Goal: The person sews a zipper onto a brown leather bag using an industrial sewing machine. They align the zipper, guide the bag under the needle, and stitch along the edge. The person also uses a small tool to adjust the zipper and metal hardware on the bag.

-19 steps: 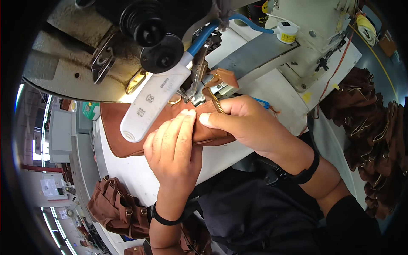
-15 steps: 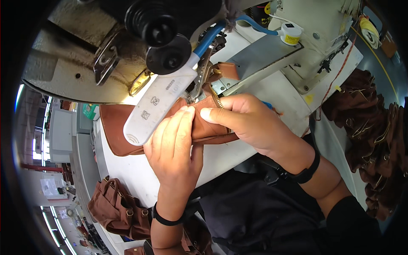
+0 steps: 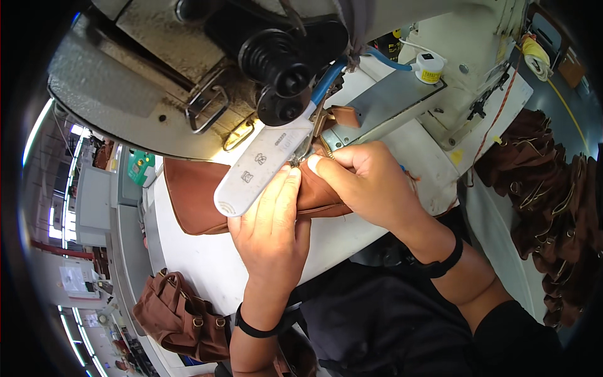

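A brown leather bag (image 3: 196,198) lies under the head of a sewing machine (image 3: 135,94). My left hand (image 3: 267,232) rests on it, fingers stretched out flat and pressing near the stitching area. My right hand (image 3: 370,182) pinches the bag's edge between thumb and bent fingers, beside a brass-toothed zipper (image 3: 326,147). A white lamp bar (image 3: 260,166) on a blue flexible neck hangs over the work and covers part of the bag. The needle area is mostly hidden behind the lamp and my fingertips.
A brown bag with metal rings (image 3: 182,311) sits at the lower left by the white table (image 3: 188,254). Many brown bags are heaped (image 3: 540,188) at the right. The machine's grey metal arm (image 3: 389,94) runs to the upper right, near a white round lamp base (image 3: 429,66).
The machine, lamp, bag and my hands appear shifted somewhat to the right in the picture, as the view has moved. Both hands keep their places on the bag.
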Motion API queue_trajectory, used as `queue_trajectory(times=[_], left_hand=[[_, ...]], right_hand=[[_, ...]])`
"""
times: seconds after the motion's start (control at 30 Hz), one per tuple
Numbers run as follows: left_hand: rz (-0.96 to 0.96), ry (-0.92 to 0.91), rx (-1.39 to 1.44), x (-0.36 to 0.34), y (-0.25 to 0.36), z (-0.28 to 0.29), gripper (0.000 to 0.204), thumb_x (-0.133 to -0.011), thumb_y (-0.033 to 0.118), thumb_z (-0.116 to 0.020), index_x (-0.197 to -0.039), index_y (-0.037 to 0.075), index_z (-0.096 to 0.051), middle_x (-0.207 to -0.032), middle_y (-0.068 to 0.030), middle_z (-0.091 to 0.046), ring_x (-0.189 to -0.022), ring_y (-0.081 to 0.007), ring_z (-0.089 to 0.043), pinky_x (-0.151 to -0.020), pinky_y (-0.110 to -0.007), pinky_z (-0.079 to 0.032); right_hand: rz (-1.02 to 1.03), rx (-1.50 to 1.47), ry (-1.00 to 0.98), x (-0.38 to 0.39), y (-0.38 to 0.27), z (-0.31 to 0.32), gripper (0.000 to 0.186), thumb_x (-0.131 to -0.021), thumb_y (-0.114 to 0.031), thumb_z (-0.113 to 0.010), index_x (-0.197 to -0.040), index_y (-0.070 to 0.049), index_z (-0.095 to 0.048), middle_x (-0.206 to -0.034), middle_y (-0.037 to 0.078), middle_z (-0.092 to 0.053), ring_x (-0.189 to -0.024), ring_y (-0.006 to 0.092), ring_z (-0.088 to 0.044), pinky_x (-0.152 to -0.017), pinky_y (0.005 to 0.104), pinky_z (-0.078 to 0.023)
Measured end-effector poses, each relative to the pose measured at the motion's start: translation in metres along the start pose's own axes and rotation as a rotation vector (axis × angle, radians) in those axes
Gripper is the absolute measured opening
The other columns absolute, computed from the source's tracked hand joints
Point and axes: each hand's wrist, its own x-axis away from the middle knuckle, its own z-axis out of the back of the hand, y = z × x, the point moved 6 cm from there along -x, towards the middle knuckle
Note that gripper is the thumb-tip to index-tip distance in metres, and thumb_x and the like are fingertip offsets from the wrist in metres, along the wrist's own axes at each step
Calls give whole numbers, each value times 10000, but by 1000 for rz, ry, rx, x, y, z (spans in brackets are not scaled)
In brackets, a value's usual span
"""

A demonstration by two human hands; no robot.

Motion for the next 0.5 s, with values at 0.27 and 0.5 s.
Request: queue_trajectory(times=[0.27, 0.5], left_hand=[[8, -6, 4, 0, -2, 4, 629, -674, -15, -771, -1289, 61, -665, -1278, -82, -706, -1149, -270, -650, -991, -401, -431], [-69, 0, -23, -1, -5, 6, 612, -668, -13, -759, -1268, 96, -714, -1294, -49, -690, -1149, -254, -641, -994, -391, -434]], right_hand=[[205, 233, 175, 5, -36, 26, 216, -1014, -149, -577, -957, 32, -680, -596, 25, -579, -518, 74, -478, -490, 276, -379], [-285, -322, -425, -11, -33, 16, 465, -986, -174, -499, -1414, 5, -531, -649, 81, -637, -472, 77, -492, -450, 253, -383]])
